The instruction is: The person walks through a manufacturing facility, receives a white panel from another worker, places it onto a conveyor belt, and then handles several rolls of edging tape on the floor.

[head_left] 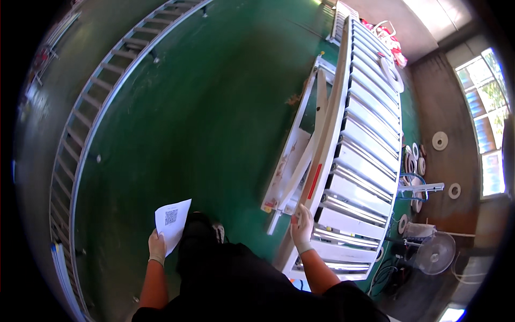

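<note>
In my left hand [157, 248], which wears a pale glove, is a white sheet of paper [173, 228] with a square black code printed on it. The fingers close on its lower left edge. My right hand [302, 229], also gloved, is at the near side rail [331, 129] of a white roller conveyor [366, 153]. Its fingers are stretched along the rail and it holds nothing; whether it presses on the rail or just hovers, I cannot tell. A red strip [315, 181] marks the rail just ahead of that hand.
Under the conveyor stands a white scissor-like frame [300, 155]. Another roller track [80, 115] curves along the left across the green floor [214, 102]. Past the conveyor are a fan [435, 254], several white rings, cables and a wall with a window [485, 118]. My shoe [219, 233] shows below.
</note>
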Action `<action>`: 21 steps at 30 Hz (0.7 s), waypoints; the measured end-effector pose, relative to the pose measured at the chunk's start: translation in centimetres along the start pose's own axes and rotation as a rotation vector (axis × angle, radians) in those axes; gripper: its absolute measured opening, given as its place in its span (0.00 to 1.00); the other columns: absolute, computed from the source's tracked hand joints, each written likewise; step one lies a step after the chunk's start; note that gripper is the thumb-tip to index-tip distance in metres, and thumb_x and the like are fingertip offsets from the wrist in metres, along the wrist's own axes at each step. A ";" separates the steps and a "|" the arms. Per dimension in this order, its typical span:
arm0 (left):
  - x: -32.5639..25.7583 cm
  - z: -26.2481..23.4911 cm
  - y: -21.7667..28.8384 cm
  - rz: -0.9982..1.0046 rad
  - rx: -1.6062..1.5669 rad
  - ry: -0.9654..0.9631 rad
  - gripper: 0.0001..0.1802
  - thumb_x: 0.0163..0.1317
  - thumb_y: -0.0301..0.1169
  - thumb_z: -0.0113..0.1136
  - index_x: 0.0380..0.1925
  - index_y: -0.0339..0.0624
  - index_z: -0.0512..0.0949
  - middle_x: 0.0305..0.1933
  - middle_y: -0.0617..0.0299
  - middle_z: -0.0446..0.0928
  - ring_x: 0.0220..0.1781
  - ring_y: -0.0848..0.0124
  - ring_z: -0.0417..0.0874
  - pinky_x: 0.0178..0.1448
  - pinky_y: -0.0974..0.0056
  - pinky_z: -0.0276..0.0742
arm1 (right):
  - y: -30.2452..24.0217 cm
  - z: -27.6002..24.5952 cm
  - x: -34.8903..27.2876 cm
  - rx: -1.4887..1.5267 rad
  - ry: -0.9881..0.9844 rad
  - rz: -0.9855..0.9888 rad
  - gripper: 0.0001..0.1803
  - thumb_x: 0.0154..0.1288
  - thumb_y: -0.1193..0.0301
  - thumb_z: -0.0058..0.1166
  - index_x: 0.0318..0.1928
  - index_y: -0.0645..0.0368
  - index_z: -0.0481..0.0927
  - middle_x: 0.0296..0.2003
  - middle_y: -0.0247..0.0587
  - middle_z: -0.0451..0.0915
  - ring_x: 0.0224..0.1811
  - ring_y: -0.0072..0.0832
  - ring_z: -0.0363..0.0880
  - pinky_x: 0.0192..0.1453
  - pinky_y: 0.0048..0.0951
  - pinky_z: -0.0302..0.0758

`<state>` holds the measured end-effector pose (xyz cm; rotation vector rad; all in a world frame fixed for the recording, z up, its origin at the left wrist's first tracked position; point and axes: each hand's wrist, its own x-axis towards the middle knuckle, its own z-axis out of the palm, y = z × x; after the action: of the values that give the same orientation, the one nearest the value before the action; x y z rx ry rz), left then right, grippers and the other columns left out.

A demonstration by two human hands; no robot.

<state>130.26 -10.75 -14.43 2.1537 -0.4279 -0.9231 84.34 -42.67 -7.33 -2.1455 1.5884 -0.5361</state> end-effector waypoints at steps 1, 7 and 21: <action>2.9 -0.5 -0.8 0.001 0.105 0.026 0.17 0.69 0.26 0.46 0.51 0.28 0.79 0.49 0.41 0.84 0.50 0.50 0.85 0.57 0.56 0.78 | -2.6 0.4 3.9 0.216 0.069 0.082 0.26 0.67 0.77 0.57 0.66 0.63 0.73 0.57 0.52 0.80 0.63 0.45 0.78 0.71 0.44 0.71; 20.6 0.5 6.4 -0.087 0.426 -0.068 0.18 0.68 0.25 0.45 0.51 0.30 0.80 0.49 0.38 0.83 0.54 0.45 0.84 0.62 0.52 0.78 | -12.5 -0.7 27.6 0.683 0.196 -0.015 0.24 0.72 0.77 0.55 0.67 0.62 0.74 0.53 0.49 0.84 0.57 0.38 0.84 0.65 0.37 0.78; 66.3 19.6 50.1 0.258 0.368 -0.538 0.19 0.66 0.29 0.49 0.51 0.35 0.83 0.48 0.47 0.86 0.52 0.60 0.86 0.59 0.61 0.77 | -3.1 3.2 53.1 0.433 0.192 0.484 0.16 0.70 0.71 0.59 0.55 0.65 0.82 0.47 0.52 0.87 0.52 0.38 0.87 0.58 0.35 0.80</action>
<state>160.77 -90.38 -18.25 2.0697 -1.1902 -1.3493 103.12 -92.48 -5.17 -1.3696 1.8114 -0.8435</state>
